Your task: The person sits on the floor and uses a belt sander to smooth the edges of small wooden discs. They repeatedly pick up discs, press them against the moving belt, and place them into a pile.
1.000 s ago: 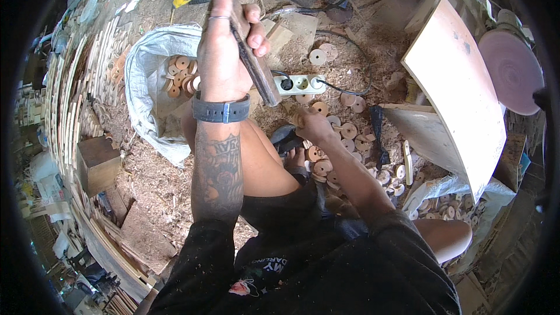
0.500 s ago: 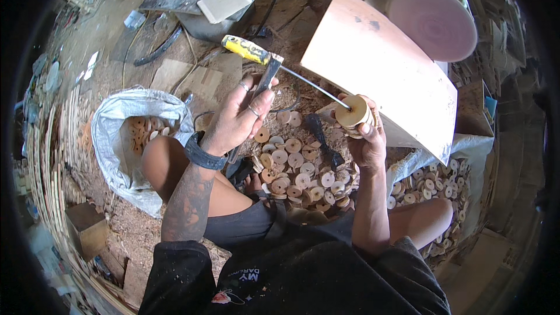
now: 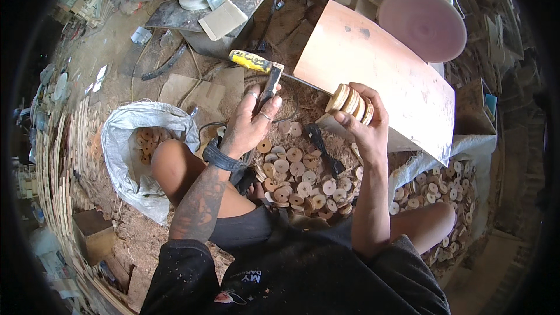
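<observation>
Slanting near the middle, the yellow-handled tool (image 3: 276, 69) has its dark bar (image 3: 269, 85) partly hidden where the left hand (image 3: 248, 125) grasps it, while the right hand (image 3: 370, 125) clasps stacked wooden discs (image 3: 351, 104) obscuring the thin rod's (image 3: 306, 83) tip.

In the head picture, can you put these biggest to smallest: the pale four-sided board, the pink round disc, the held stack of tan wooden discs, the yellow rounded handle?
1. Pale four-sided board
2. Pink round disc
3. Stack of tan wooden discs, in the right hand
4. Yellow rounded handle
</observation>
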The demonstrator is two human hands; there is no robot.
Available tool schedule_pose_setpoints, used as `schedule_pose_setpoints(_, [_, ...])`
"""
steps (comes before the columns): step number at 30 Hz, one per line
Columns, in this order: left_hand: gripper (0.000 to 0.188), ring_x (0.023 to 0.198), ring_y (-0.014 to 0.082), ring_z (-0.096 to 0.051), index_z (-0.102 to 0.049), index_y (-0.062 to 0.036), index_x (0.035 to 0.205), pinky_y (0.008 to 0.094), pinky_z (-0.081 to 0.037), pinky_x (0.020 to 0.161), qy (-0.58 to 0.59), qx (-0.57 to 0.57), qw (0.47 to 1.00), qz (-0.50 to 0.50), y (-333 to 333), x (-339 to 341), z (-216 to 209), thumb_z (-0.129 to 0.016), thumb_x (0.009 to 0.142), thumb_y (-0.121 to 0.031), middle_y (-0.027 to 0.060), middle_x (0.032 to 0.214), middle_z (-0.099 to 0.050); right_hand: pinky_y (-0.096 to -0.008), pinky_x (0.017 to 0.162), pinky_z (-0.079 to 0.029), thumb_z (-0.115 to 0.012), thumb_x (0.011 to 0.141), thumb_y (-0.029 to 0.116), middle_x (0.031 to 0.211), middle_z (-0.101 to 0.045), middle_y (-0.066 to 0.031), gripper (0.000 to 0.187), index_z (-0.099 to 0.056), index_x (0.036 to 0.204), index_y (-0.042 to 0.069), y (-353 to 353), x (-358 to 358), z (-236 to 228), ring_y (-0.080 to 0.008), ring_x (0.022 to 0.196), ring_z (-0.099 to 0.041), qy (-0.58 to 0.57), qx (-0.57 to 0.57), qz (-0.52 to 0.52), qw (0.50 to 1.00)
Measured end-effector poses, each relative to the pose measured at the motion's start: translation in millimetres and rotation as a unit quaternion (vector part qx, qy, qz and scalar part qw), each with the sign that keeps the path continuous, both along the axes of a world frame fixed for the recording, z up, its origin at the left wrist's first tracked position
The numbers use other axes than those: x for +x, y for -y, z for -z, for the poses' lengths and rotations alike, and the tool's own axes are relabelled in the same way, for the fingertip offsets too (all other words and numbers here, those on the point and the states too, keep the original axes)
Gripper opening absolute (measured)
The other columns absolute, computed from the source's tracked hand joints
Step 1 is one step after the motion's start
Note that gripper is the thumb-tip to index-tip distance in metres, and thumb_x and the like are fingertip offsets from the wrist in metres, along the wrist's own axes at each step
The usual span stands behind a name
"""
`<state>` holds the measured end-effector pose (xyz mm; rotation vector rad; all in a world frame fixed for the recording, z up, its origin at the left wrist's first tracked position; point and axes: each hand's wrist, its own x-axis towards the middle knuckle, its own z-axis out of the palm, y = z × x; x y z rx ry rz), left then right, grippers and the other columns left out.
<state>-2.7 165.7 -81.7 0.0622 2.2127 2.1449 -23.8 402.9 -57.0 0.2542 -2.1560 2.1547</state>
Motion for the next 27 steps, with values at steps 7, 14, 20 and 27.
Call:
schedule_pose_setpoints(7, [0.028, 0.054, 0.0012, -0.039, -0.054, -0.0079, 0.121, 0.0195, -0.033, 0.046, 0.019, 0.080, 0.995, -0.053, 9.0, 1.5, -3.4, -0.057, 0.098, -0.025, -0.0070, 0.071, -0.049, -0.0311, 0.082, -0.056, -0.089, 0.066, 0.027, 0.099, -0.067, -0.0119, 0.063, -0.059, 0.113, -0.002, 21.5, -19.7, -26.3, -0.0171, 0.090, -0.066, -0.031, -0.003, -0.032, 0.999])
schedule_pose_setpoints(14, [0.032, 0.045, 0.0010, -0.037, -0.049, -0.0070, 0.128, 0.0188, -0.031, 0.041, -0.044, -0.002, 0.995, -0.092, 12.1, -2.4, 0.7, -0.051, 0.100, -0.023, -0.0071, 0.066, -0.043, -0.0298, 0.083, -0.055, -0.089, 0.066, 0.027, 0.098, -0.067, -0.0095, 0.063, -0.059, 0.113, -0.002, 31.0, -25.0, -28.0, -0.0154, 0.090, -0.065, -0.062, 0.038, -0.024, 0.997])
schedule_pose_setpoints(20, [0.032, 0.046, 0.0009, -0.037, -0.049, -0.0065, 0.128, 0.0187, -0.032, 0.042, -0.012, 0.053, 0.996, -0.077, 15.5, 1.5, -2.3, -0.051, 0.101, -0.022, -0.0073, 0.066, -0.042, -0.0314, 0.086, -0.055, -0.089, 0.067, 0.025, 0.107, -0.066, -0.0126, 0.063, -0.059, 0.115, -0.001, 34.7, -28.2, -21.2, -0.0171, 0.094, -0.065, -0.044, -0.079, -0.030, 0.995])
schedule_pose_setpoints(27, [0.030, 0.048, 0.0016, -0.039, -0.052, -0.0076, 0.123, 0.0206, -0.033, 0.041, -0.077, -0.010, 0.992, -0.101, 14.5, 2.4, -2.7, -0.055, 0.099, -0.026, -0.0054, 0.068, -0.048, -0.0332, 0.091, -0.054, -0.090, 0.065, 0.024, 0.112, -0.064, -0.0152, 0.068, -0.056, 0.118, -0.002, 47.7, -22.6, -19.4, -0.0201, 0.100, -0.064, -0.073, -0.020, 0.000, 0.997])
